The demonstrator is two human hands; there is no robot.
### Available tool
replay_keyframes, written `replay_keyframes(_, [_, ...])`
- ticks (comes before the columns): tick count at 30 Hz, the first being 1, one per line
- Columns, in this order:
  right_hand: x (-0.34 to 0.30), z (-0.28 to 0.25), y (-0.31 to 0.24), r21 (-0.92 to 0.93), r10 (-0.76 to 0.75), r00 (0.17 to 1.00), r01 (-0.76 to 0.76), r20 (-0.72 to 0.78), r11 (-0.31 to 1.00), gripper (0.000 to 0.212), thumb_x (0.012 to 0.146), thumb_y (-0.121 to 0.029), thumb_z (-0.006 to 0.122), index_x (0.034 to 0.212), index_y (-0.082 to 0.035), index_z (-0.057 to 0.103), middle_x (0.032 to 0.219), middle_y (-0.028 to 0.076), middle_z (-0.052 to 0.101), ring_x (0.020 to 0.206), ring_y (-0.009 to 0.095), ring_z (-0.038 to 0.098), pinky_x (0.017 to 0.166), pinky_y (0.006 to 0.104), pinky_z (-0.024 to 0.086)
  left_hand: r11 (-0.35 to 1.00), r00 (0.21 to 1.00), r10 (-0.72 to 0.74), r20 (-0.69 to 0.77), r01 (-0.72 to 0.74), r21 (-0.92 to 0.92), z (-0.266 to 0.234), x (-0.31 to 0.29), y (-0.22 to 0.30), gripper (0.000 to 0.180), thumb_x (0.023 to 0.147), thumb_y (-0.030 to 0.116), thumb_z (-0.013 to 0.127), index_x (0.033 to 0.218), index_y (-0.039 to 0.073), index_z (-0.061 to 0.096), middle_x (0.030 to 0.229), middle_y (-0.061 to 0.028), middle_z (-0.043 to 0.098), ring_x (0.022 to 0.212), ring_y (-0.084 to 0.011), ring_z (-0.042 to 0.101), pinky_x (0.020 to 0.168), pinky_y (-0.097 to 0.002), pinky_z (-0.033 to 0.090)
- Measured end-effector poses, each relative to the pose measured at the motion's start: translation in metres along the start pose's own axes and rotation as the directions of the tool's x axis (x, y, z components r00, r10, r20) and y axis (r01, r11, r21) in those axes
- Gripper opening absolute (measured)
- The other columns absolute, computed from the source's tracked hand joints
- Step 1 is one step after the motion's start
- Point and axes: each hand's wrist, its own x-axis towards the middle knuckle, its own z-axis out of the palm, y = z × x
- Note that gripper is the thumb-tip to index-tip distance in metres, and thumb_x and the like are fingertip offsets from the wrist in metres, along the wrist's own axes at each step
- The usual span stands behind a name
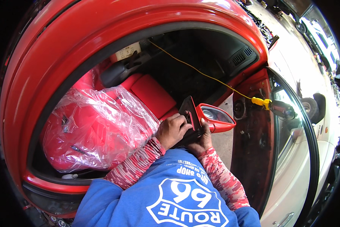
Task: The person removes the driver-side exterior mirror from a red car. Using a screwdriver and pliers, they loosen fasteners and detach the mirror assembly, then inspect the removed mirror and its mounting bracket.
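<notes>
A red car side mirror (215,120) with a black triangular mounting base (190,113) is held in front of my chest. My right hand (203,140) grips it from below, the thumb up against the red housing near the base. On the other side, my left hand (172,129) has its fingers curled and pinched at the black base's inner face. Whether a small part sits between those left fingertips is hidden. The mirror's glass (216,114) faces up and away from me.
Left of me, a red seat (101,128) wears clear plastic inside the red car (26,79). The opened door (253,151) stands on my right, a yellow-handled work lamp (261,103) hanging there. Its yellow cord (192,68) crosses the doorway. A white car (302,181) stands beyond.
</notes>
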Motion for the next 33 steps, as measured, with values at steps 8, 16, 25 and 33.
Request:
replay_keyframes(8, [0.003,0.006,0.0,-0.029,0.006,1.0,-0.006,-0.021,1.0,0.059,0.094,-0.048,0.061,0.139,-0.01,0.059,0.133,0.011,0.065,0.124,0.028,0.059,0.112,0.0501,0.04,0.998,0.999,0.047,-0.018,-0.048,-0.039,-0.005,0.0,0.001,0.008,0.086,0.008,0.071,0.091,0.003,0.067,0.088,-0.0137,0.064,0.084,-0.0339,0.067,0.071,-0.0403,0.054])
replay_keyframes(16, [0.011,0.009,-0.002,-0.021,0.036,0.998,-0.035,0.044,0.999,0.057,0.094,-0.047,0.062,0.136,-0.008,0.061,0.126,0.013,0.067,0.117,0.029,0.063,0.109,0.0475,0.044,0.982,0.999,0.007,0.038,0.0,-0.188,-0.011,0.009,-0.007,0.014,0.086,0.01,0.072,0.095,0.0,0.068,0.088,-0.0136,0.068,0.081,-0.0261,0.07,0.069,-0.0357,0.054])
replay_keyframes(25, [0.012,0.005,0.002,0.057,0.052,0.998,-0.054,0.03,0.997,0.054,0.094,-0.043,0.065,0.134,-0.007,0.062,0.127,0.012,0.067,0.118,0.026,0.061,0.112,0.0436,0.041,0.993,0.994,0.107,-0.012,-0.107,-0.046,-0.013,0.006,-0.002,0.009,0.086,0.01,0.074,0.09,0.004,0.069,0.089,-0.0138,0.066,0.081,-0.0343,0.068,0.07,-0.0413,0.055])
replay_keyframes(33, [0.012,-0.001,0.006,0.042,0.045,0.997,-0.048,0.063,0.998,0.057,0.092,-0.044,0.067,0.135,-0.007,0.061,0.129,0.013,0.066,0.121,0.029,0.06,0.112,0.0487,0.041,0.993,0.999,-0.033,0.03,0.036,-0.114,-0.011,0.001,-0.005,0.018,0.086,0.018,0.076,0.089,0.002,0.069,0.09,-0.0155,0.066,0.082,-0.0352,0.068,0.07,-0.0422,0.054])
